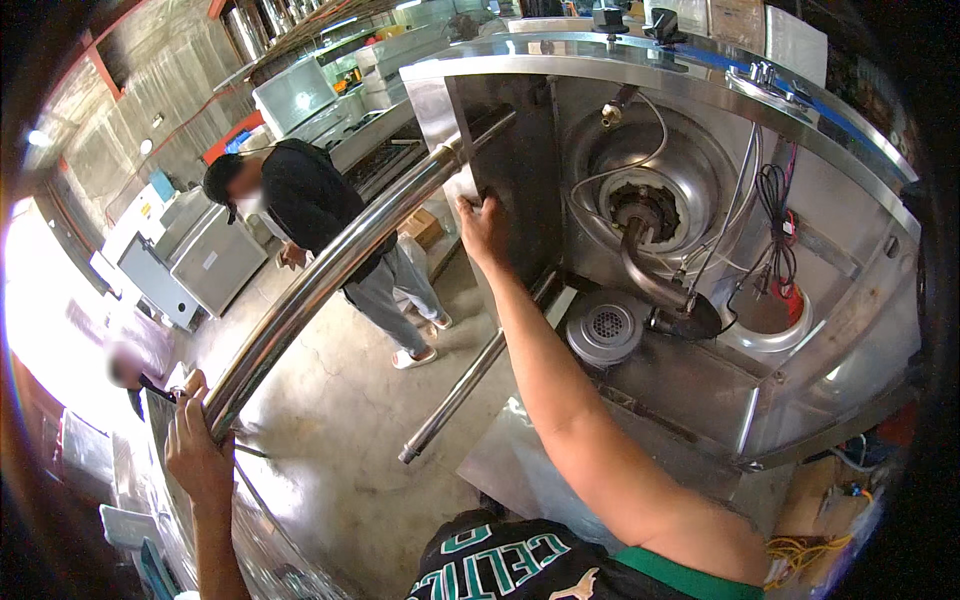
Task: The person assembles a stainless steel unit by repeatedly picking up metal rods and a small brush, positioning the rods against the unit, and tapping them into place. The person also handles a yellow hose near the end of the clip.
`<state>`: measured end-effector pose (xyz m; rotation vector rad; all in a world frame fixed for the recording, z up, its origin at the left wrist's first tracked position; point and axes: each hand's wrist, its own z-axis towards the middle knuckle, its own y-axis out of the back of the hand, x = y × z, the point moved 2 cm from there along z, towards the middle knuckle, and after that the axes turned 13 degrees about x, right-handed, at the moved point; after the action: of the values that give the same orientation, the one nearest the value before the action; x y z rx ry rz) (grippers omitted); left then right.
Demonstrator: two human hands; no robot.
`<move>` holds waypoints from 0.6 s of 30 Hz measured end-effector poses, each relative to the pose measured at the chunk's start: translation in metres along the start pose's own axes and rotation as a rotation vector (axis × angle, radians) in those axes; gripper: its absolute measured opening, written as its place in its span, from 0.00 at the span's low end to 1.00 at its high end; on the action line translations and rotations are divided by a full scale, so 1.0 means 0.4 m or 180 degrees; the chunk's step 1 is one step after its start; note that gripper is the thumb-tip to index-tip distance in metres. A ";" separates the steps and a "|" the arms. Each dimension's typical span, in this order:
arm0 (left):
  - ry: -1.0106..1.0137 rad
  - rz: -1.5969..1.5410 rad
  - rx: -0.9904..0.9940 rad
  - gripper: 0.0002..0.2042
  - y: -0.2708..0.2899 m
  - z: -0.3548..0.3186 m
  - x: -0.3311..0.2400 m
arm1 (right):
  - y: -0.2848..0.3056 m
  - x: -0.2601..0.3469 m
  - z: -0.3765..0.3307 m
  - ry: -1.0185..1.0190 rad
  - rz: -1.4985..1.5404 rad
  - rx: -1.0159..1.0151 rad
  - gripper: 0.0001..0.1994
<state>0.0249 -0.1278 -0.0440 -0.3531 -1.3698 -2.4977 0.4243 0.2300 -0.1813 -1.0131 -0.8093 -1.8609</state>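
My left hand (200, 440) is closed around the lower end of a long shiny metal tube (335, 265). The tube slants up and right to the edge of a stainless steel cabinet (437, 110). My right hand (482, 228) grips the cabinet's side edge below that junction, thumb against the metal. Inside the open cabinet are a round metal bowl (590, 150), a curved dark pipe (636, 262), a grey round blower (604, 328) and a bundle of black cable (772, 215). A second, thinner-looking metal tube (455, 395) juts out from the cabinet lower down, beyond my right forearm.
A person in dark clothes and a cap (310, 200) stands on the concrete floor (330, 430) beyond the tube. Another person (128, 370) is at the far left. Grey metal boxes (215, 265) stand at the back. Yellow cords (805, 560) lie at the lower right.
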 end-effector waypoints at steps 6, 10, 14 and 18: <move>0.0528 -0.0747 0.1470 0.27 0.038 0.138 -0.050 | -0.016 -0.008 0.005 -0.0286 -0.0285 -0.0034 0.21; 0.0377 -0.1228 0.1460 0.19 0.063 0.224 -0.141 | -0.019 -0.016 0.005 0.0033 0.0019 -0.0127 0.18; 0.0341 -0.0964 0.1205 0.17 0.062 0.263 -0.204 | -0.020 -0.035 0.012 0.0074 0.0105 0.0069 0.18; 0.0343 -0.0948 0.1097 0.15 0.056 0.264 -0.212 | -0.026 -0.039 0.017 0.0283 0.0226 -0.0098 0.18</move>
<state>0.1205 -0.0399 0.0001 0.0617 -1.8814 -2.3883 0.4223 0.2458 -0.1934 -0.9590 -0.6858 -1.8489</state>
